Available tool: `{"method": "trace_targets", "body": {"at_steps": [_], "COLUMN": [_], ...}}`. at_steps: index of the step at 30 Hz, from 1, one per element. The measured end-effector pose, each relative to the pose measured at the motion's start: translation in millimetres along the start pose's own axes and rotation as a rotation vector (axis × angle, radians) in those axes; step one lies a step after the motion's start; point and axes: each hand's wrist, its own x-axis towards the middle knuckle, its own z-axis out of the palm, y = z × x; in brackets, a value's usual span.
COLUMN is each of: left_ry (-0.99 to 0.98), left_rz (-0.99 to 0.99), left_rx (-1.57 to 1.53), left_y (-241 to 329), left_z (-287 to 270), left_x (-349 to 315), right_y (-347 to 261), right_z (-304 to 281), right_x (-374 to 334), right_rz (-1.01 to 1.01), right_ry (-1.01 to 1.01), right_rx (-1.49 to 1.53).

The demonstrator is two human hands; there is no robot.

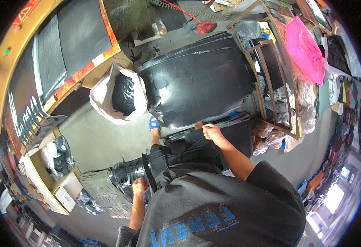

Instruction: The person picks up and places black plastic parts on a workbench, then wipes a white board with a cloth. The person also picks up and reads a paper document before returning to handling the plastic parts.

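Note:
My right hand (213, 133) is closed, its fingers curled just above the edge of a stack of black sheets (234, 122) beside my leg. Whether anything is inside that fist is hidden. Lower and to the left, my left hand (139, 187) is also closed, against a pile of black cut pieces (122, 175); what its fingers hold cannot be made out. A large stack of glossy black sheets (201, 78) lies on the floor ahead of me. To its left stands a white sack (100, 101) with black scraps (125, 96) inside.
A wooden rack (273, 99) stands at the right, beside plastic bags (308, 99) and a pink basket (302, 47). At the left is a machine table with black sheets (81, 31) and a row of metal prongs (32, 119). My foot wears a blue slipper (153, 122).

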Motion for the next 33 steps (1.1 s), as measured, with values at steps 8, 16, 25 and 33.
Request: {"method": "trace_targets", "body": {"at_steps": [8, 16, 25, 33], "left_ry": [-0.110, -0.122, -0.276, -0.239], "left_rz": [0.197, 0.129, 0.255, 0.453], "left_rx": [-0.180, -0.161, 0.479, 0.476], "left_y": [-25.1, 90.5, 253.8, 401.0], "left_z": [43.4, 20.8, -0.6, -22.6], "left_x": [10.3, 21.5, 155.2, 84.0], "right_y": [-4.7, 34.0, 82.5, 162.2], "right_z": [33.8, 68.5, 103.8, 129.6], "right_x": [5.9, -7.8, -89.2, -119.1], "right_rz": [0.049, 0.062, -0.157, -0.067], "right_ry": [-0.003, -0.050, 0.297, 0.482], "right_rx": [-0.100, -0.201, 0.326, 0.618]}}
